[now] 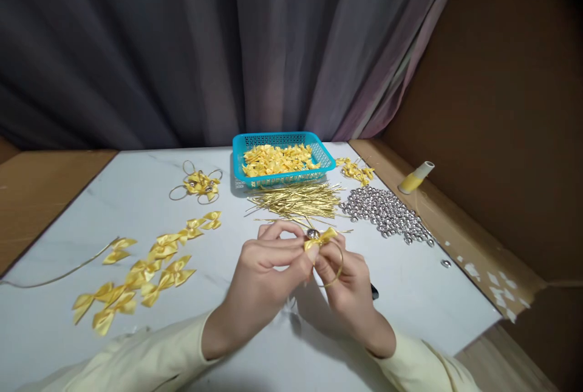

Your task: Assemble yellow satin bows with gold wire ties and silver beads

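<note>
My left hand (266,267) and my right hand (350,282) meet above the front middle of the table, both closed in a pinch. Between their fingertips is a yellow satin bow (327,236). A round silver bell (312,233) sits against the bow's far side. From the bow a thin gold cord loop (341,265) curves down in front of my right fingers. My left thumb presses on the bow; the right fingertips are partly hidden behind the bow and loop. Just beyond my hands lies a pile of gold twist ties (300,200).
A blue basket (237,164) holds many yellow bows. Silver bells (387,213) are heaped to the right, near a yellow thread cone (415,178). Loose bows (143,271) and looped bows (200,185) lie left. A black object (375,292) shows beside my right hand.
</note>
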A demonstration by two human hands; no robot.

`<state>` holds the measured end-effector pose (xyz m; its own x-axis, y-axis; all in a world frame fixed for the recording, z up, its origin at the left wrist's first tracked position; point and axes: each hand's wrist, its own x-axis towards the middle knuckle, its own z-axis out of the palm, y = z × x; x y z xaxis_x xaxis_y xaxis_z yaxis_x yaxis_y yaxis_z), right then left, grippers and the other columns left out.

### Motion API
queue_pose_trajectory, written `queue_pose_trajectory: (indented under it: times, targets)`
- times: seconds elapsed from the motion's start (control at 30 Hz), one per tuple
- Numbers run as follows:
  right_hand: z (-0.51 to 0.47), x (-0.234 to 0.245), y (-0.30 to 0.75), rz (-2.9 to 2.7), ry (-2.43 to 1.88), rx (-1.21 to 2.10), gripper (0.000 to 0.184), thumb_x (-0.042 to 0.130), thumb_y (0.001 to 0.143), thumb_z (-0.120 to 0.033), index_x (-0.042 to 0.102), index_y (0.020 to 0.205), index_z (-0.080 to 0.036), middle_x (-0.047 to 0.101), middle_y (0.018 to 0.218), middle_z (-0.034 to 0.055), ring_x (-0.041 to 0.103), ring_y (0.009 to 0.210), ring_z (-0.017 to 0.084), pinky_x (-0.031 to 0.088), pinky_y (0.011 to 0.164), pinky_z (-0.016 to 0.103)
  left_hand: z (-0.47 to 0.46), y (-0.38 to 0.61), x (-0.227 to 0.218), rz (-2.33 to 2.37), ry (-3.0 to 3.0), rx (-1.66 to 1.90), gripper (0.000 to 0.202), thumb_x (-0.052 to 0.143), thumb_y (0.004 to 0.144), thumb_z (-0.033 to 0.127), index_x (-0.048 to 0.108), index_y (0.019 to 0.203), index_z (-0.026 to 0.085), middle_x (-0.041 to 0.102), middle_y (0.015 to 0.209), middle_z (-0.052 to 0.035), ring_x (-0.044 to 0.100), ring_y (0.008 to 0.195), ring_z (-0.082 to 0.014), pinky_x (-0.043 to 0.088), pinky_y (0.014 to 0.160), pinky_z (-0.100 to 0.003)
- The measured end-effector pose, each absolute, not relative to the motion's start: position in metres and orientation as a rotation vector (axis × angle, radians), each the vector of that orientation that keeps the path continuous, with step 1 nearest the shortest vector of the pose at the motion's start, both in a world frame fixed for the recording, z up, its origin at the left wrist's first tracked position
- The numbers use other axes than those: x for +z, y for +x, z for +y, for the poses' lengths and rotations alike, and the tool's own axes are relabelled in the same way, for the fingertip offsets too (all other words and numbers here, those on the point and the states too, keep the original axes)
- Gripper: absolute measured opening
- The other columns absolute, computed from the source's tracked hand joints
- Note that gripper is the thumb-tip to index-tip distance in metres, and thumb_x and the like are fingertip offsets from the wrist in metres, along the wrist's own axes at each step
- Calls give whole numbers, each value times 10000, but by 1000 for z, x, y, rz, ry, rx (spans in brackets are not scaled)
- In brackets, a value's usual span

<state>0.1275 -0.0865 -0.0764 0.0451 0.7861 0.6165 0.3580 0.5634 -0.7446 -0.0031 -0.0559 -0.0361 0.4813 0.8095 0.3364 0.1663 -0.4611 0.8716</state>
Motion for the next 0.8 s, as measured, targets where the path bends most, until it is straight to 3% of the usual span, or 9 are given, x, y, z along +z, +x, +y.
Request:
queue_pose_trajectory:
  times: [0.2,0.47,0.67,0.8]
  targets:
    - [-86,-75,134,-1637,-964,447,122,475,834,-113,573,822,-184,598,745,32,538,740,166,377,735,331,-49,-8,-30,864,1741,990,333,530,822,208,630,504,194,572,530,2,460,807,-180,342,850,-332]
    - [-84,-78,133,-1666,-865,259,183,464,818,-39,577,817,-183,603,674,17,534,665,153,375,711,346,-48,-9,-28,836,1684,907,340,523,828,235,578,500,165,525,541,-8,431,794,-171,354,808,-313]
    - [-85,-78,131,-1590,-906,189,174,460,823,-31,550,777,-172,554,641,3,473,587,124,361,645,315,-50,-8,-31,804,1726,889,299,519,836,206,667,581,156,617,604,-22,449,788,-165,362,824,-326]
    - [-85,-83,130,-1480,-971,202,143,524,807,-52,551,781,-190,582,685,4,510,640,135,399,668,321,-51,-7,-33,758,1790,926,269,531,834,200,695,623,166,661,638,-24,460,786,-163,373,817,-323]
